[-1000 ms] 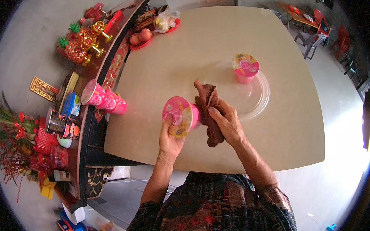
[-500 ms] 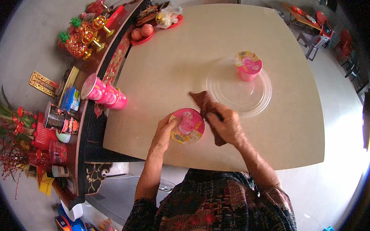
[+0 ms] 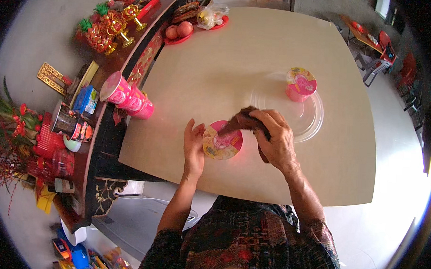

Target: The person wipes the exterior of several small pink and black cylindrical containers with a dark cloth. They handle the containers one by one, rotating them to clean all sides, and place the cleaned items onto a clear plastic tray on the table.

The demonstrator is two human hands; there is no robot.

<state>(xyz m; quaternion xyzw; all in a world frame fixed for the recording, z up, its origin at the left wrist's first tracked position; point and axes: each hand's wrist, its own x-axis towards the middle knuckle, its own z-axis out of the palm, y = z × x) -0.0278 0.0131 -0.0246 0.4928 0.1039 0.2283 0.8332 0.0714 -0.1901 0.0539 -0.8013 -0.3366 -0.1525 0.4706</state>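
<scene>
Hands (image 3: 194, 148) (image 3: 279, 145) on either side of the pink cup (image 3: 220, 150)

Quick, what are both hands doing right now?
Left hand: open, beside the nearest pink cup; can't tell if they touch.
Right hand: closed, holding a brown cloth.

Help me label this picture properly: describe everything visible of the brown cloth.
The brown cloth looks like plain, matte fabric, bunched and creased. The right hand grips it above the table; one end reaches left, covering part of the nearer pink-and-yellow cup lid in view. Another end shows below the hand. Whether it touches the lid is unclear.
</scene>
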